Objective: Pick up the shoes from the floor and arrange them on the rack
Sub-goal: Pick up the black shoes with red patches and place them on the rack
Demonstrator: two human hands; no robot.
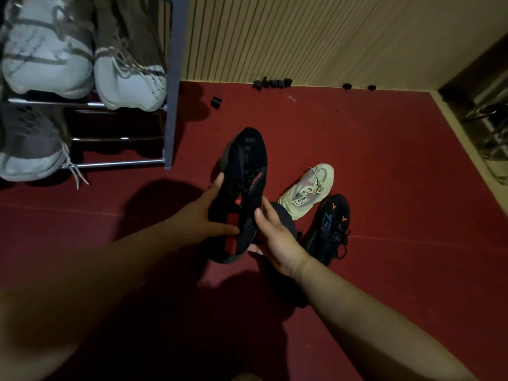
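Observation:
A black shoe (243, 177) with red marks on its sole is held in the air above the red floor, sole facing me. My left hand (204, 215) grips its left side, fingers and thumb curled round the edge. My right hand (276, 237) holds its heel end from the right, thumb on the sole. On the floor just right lie a pale cream shoe (308, 191) and a black shoe with blue and orange marks (330, 229). The rack (171, 86) stands at upper left, holding two pale grey shoes (46, 50) on an upper tier and a grey shoe (30, 149) lower.
Small black pieces (272, 83) lie scattered along the base of the ribbed tan wall (302, 37). A dark round thing (280, 215) sits behind my right hand. A shelf with metal parts (489, 127) stands at the right edge.

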